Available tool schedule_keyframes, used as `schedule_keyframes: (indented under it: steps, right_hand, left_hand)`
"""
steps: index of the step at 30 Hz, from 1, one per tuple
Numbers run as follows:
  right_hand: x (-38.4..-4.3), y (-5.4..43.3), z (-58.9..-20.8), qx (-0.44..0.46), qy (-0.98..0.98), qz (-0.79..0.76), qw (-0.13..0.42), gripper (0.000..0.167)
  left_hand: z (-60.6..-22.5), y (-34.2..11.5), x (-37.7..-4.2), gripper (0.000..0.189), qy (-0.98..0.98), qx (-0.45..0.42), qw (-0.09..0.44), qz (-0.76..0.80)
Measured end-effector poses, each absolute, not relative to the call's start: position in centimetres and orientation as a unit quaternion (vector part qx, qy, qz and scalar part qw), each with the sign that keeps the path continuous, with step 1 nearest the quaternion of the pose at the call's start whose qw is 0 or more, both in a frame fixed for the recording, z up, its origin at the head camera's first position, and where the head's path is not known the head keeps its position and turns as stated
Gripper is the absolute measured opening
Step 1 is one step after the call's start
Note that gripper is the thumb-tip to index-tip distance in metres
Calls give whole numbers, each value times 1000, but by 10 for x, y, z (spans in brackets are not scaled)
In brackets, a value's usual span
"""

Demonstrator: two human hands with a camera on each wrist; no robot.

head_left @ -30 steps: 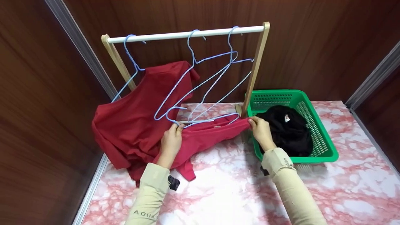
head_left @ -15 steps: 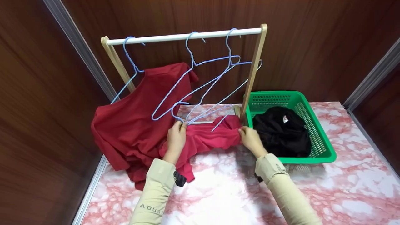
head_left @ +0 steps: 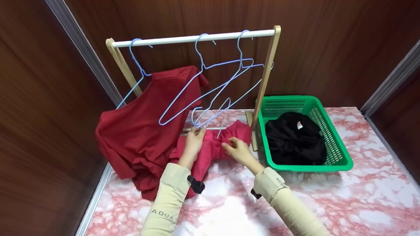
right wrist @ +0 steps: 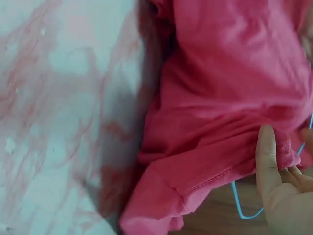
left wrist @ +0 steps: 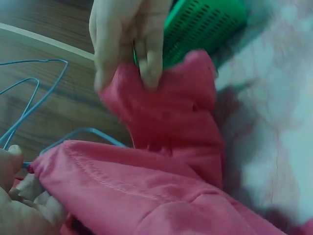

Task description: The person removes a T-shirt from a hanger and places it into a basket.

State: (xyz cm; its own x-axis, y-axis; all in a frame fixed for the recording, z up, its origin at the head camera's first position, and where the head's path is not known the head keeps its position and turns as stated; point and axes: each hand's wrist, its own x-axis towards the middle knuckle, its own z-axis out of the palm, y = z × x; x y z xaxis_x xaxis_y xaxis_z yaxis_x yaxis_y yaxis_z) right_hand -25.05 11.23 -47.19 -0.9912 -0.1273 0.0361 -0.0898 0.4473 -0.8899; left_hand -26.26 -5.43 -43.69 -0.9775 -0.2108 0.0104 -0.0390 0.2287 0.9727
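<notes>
A pinkish-red shirt is bunched up in front of the rack, low over the floor. My left hand pinches a blue wire hanger at the base of its hook, together with the shirt's edge. The hanger's far end sticks up out of the cloth; part of its frame is hidden by the shirt. Further right, my right hand holds a gathered fold of the same shirt. In the right wrist view its thumb lies on the cloth, with the other fingers partly hidden.
A small rack with a white rail carries a dark red shirt on a hanger at left and two bare blue hangers at right. Beside it, a green basket holds a black garment. Wood-grain panels surround the marbled floor.
My right hand has moved left from the shirt's stretched right end, and the cloth has bunched up. My left hand has shifted slightly right, and the held hanger has turned, its far end rising.
</notes>
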Motion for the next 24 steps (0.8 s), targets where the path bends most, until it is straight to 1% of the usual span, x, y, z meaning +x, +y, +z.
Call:
schedule_keyframes:
  steps: [4, 7, 9, 11, 16, 18, 20, 24]
  right_hand:
    - [-240, 97, -471, -103, 849, -518, 21, 49]
    - [-232, 85, -472, -128, 854, -504, 21, 60]
    - [-228, 78, -474, -138, 867, -479, 14, 61]
    - [-225, 73, -476, -141, 879, -456, -1, 55]
    - [-220, 64, -480, -136, 902, -408, -28, 24]
    - [-219, 62, -481, -139, 908, -393, -32, 15]
    - [-218, 61, -481, -142, 912, -384, -32, 10]
    - [-217, 62, -481, -140, 914, -381, -28, 9]
  left_hand:
    - [-433, -50, -260, 37, -757, 100, 8, -646]
    - [-432, -46, -260, 41, -738, 99, -12, -667]
    - [-432, -43, -260, 42, -728, 98, -18, -679]
    - [-432, -40, -260, 42, -722, 93, -21, -686]
    - [-434, -36, -259, 42, -717, 81, -27, -692]
    - [-434, -35, -259, 40, -730, 75, -25, -679]
    - [-435, -35, -259, 38, -748, 68, -24, -660]
    - [-442, -40, -263, 36, -787, 33, -19, -616]
